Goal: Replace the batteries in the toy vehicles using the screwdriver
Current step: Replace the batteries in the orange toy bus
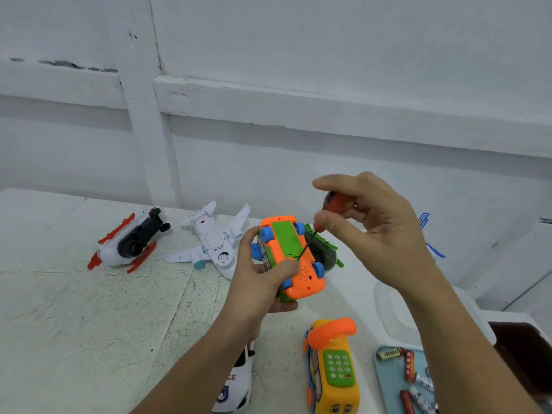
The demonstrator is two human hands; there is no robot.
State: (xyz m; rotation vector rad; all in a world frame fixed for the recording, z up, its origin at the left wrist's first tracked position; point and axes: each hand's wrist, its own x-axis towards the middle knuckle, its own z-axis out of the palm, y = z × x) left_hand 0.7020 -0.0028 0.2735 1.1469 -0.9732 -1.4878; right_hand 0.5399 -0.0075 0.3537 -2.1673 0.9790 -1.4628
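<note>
- The left hand (263, 282) grips the upturned orange toy car (301, 273), fingers curled round its body, held above the middle of the worktop (89, 324).
- The right hand (376, 231) pinches the screwdriver (339, 201) handle between thumb and fingers; its tip meets the car's underside beside the green battery cover (285, 237), perhaps in a screw, too small to tell.
- Loose batteries (409, 366) lie in a blue tray (388, 383) at the near right corner.

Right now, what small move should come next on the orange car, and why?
Probably twist the screwdriver in the right hand: its tip meets the edge of the green cover, which is still on, and the left hand grips the upturned car.
</note>
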